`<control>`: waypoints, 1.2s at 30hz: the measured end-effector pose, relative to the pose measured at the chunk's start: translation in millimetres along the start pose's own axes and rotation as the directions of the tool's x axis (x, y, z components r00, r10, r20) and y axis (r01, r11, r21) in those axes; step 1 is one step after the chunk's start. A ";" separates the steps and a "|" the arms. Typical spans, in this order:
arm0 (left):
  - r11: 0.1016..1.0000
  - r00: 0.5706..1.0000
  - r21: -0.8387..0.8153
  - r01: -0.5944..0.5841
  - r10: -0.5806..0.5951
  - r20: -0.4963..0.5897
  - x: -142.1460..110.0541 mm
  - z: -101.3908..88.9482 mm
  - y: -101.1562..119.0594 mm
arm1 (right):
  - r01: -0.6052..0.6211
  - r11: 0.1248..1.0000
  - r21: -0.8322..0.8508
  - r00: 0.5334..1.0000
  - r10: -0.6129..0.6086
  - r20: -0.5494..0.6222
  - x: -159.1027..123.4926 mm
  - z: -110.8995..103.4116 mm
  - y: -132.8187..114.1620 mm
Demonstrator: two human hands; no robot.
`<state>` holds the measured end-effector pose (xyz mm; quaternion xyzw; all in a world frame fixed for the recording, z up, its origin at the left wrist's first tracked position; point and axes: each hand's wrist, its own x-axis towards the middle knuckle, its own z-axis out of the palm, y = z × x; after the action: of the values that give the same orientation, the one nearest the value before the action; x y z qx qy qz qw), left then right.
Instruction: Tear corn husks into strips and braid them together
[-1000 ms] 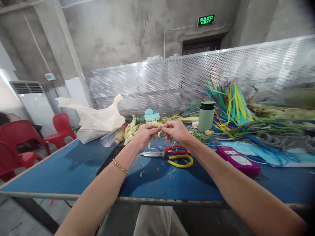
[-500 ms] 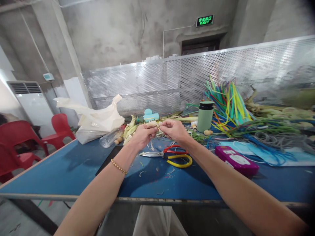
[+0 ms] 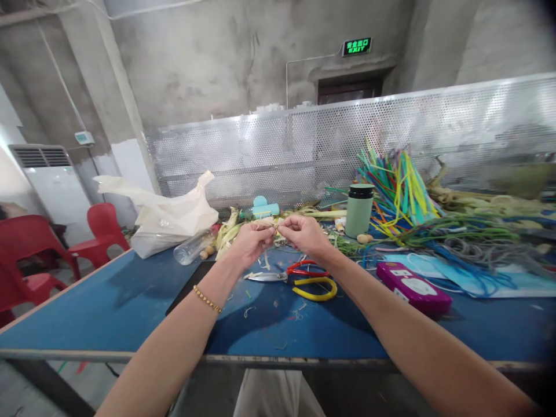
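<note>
Over the middle of the table, my left hand (image 3: 252,242) and my right hand (image 3: 305,234) meet with thumbs and forefingers pinched almost tip to tip. Between them runs a thin strip of corn husk (image 3: 266,226), mostly hidden by the fingers. A gold bead bracelet (image 3: 207,299) circles my left wrist. Scissors (image 3: 289,276) with one red and one yellow handle lie just below the hands, blades pointing left. Behind the hands is a pile of pale and green husks (image 3: 228,231).
On the left stand a white plastic bag (image 3: 174,223) and a clear bottle (image 3: 189,251) lying down. To the right are a green canister (image 3: 359,213), colourful strips (image 3: 403,191), a purple box (image 3: 412,288) and blue face masks (image 3: 460,272). A perforated metal screen (image 3: 260,150) rises behind.
Both hands stay pinched together in nearly the same place, with small finger movements on the husk strip. The whole view has shifted slightly.
</note>
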<state>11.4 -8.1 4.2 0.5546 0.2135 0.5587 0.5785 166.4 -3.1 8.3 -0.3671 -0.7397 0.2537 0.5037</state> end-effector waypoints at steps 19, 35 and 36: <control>0.998 1.000 0.056 0.008 -0.010 0.027 0.7 -1.2 -2.9 | -0.070 0.962 0.264 0.995 0.088 -0.057 -1.7 -2.4 -4.4; 0.976 0.999 0.213 -0.040 0.036 0.023 -2.5 1.6 -2.9 | -0.064 0.982 0.175 0.995 0.076 -0.066 -1.1 -1.7 -5.3; 0.974 0.999 0.221 -0.041 0.037 0.025 -2.4 1.2 -3.1 | -0.063 0.983 0.170 0.995 0.075 -0.067 -0.9 -1.9 -5.5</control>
<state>13.0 -9.9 0.9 0.6256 0.2575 0.5368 0.5042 166.8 -7.2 12.5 -0.3577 -0.6836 0.3187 0.5506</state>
